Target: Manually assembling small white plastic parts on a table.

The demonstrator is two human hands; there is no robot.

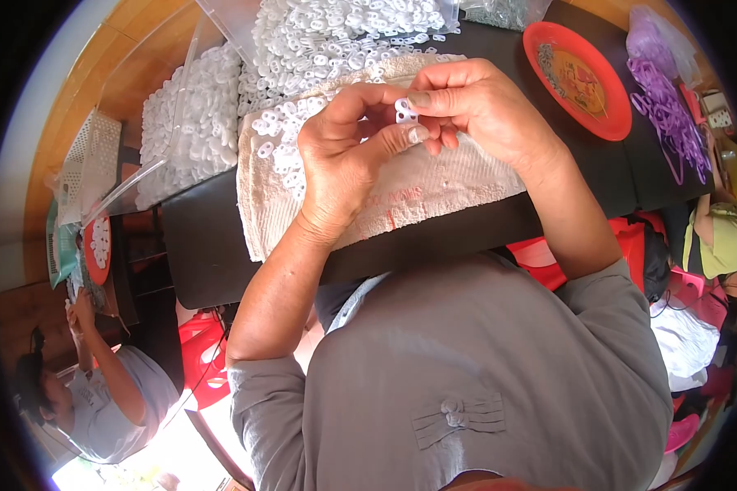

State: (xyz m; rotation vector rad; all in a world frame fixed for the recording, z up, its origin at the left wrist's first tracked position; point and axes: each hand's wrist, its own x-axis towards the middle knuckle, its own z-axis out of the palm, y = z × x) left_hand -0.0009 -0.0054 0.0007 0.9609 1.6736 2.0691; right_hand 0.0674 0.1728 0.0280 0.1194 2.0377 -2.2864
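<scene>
Above the beige towel [458,184], a small white plastic piece [403,113] with dark round holes is pinched between my two hands. Thumb and fingers of my left hand [344,139] close on its lower left side. My right hand [487,102] grips it from the upper right, thumb on top. Fingers hide part of the piece, and I cannot see whether anything else is in them. Many loose white pieces [287,151] of a similar look lie on the towel by my left hand. Behind them spreads a large heap of white pieces [311,41].
A clear plastic bin [172,151] with white pieces stands at the left. On the dark table [213,254], a red plate [621,114] with small metal bits sits at the right, beside purple ribbons [671,114]. One person [123,401] works at lower left; another [721,233] sits far right.
</scene>
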